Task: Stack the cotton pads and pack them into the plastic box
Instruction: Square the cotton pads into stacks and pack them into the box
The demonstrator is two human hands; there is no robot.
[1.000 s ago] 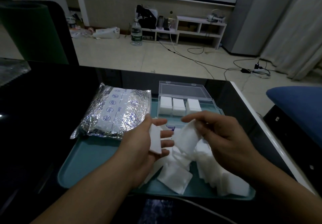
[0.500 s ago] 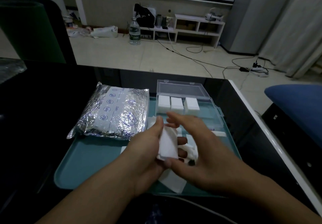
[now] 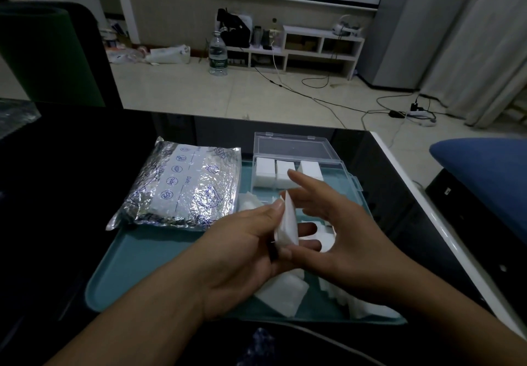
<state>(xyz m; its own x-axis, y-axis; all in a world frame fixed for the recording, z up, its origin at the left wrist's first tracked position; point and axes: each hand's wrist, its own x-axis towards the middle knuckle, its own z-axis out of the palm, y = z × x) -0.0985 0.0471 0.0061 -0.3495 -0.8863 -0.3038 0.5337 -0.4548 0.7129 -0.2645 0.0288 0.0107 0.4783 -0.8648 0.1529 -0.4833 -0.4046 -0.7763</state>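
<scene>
My left hand [image 3: 242, 248] grips a thin stack of white cotton pads [image 3: 286, 227] between thumb and fingers, held on edge above the teal tray [image 3: 137, 277]. My right hand [image 3: 339, 237] is beside the stack with its fingers spread and straight, the thumb touching the stack's lower end. Loose white cotton pads [image 3: 282, 294] lie on the tray under and to the right of my hands. Behind them stands the clear plastic box [image 3: 339, 171] with its lid open and three white stacks of pads [image 3: 285, 170] along its back row.
A silver foil bag [image 3: 179, 186] lies on the tray's left part. The tray sits on a black table [image 3: 57, 194] with a white right edge. A blue seat [image 3: 484, 174] is at the right. Beyond the table are floor cables and a water bottle [image 3: 218, 55].
The pad from my right hand has joined the stack in my left hand. The stack has turned from flat to on edge, and my right hand's fingers have lifted off it.
</scene>
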